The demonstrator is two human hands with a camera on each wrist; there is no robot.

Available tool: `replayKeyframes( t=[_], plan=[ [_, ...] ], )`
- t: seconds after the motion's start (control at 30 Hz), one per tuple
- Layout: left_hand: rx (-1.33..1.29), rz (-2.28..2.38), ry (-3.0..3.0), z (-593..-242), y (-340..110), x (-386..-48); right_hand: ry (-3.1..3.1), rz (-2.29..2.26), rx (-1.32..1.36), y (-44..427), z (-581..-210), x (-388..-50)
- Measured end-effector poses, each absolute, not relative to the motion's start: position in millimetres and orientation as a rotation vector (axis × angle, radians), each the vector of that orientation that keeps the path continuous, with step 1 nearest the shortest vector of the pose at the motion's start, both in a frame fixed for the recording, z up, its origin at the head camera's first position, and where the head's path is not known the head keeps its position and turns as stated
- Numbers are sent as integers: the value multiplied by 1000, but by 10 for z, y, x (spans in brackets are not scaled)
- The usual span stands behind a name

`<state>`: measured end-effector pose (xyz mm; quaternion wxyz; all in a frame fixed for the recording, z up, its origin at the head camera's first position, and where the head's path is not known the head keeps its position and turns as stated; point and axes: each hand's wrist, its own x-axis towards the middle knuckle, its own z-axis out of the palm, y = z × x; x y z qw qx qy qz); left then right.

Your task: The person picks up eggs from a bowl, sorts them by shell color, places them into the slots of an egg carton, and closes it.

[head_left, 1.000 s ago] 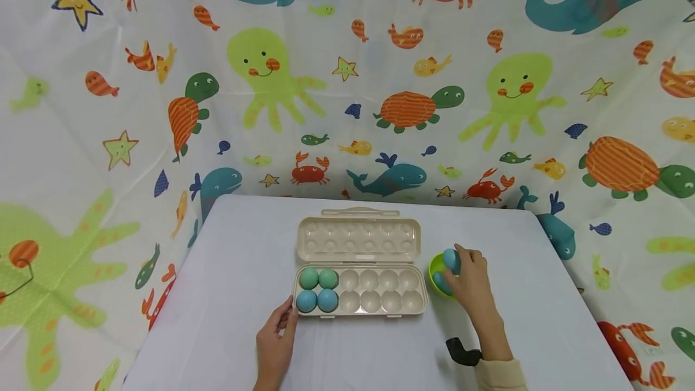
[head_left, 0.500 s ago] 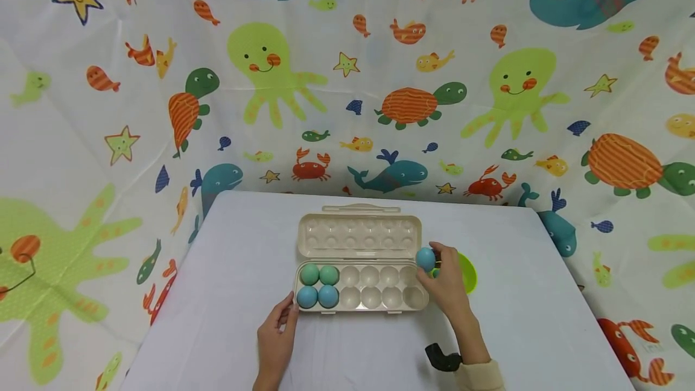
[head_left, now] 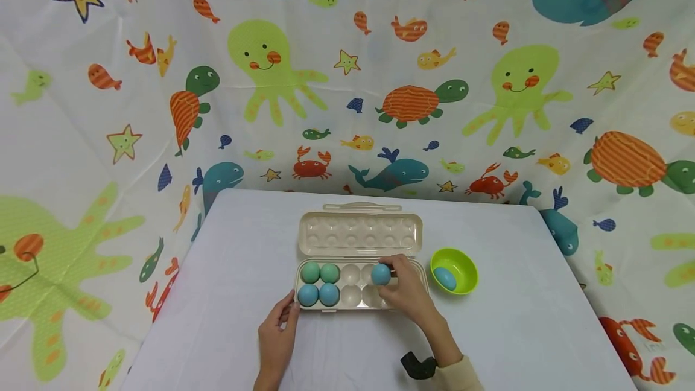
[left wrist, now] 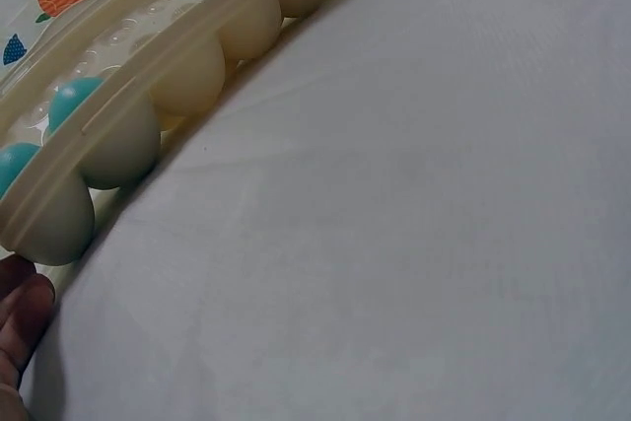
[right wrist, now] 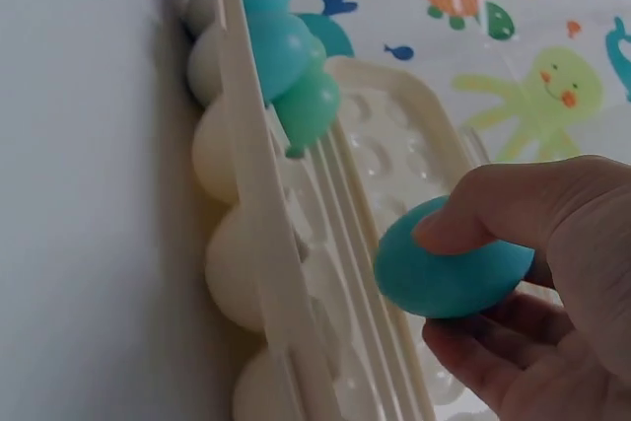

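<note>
White desk (head_left: 206, 318): the left hand (head_left: 277, 340) touches an open egg carton (head_left: 361, 222) toward the far edge, whether pinching I cannot tell; the right hand (head_left: 411, 297) pinches a blue egg (right wrist: 434, 273) above it. Only the head view shows the bowl egg (head_left: 445, 279), inside a green bowl (head_left: 469, 273) nearer the right edge.

The right hand (head_left: 407, 291) has carried a blue egg (head_left: 381, 274) from bowl (head_left: 466, 270) to above carton (head_left: 350, 296), farther from the tabletop (head_left: 532, 318)'s right edge.

blue eggs (head_left: 381, 274): 4 | green eggs (head_left: 329, 273): 2 | egg carton (head_left: 361, 231): 1 | lime bowl (head_left: 465, 269): 1 | hands (head_left: 277, 340): 2
</note>
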<state>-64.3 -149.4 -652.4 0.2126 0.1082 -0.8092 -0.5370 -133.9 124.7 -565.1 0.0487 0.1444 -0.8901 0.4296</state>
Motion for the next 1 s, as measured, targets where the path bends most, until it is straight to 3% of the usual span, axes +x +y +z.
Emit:
replayKeyframes(
  t=[0.57,1.0],
  plan=[
    [277,-1566,-2224,-6503,-1453,-705,-2898,980,800,817,-5694,-1380],
    [317,-1540,-2264,-6535,-1503,-670,-2973,1002,869,755,-5757,-1300]
  ],
)
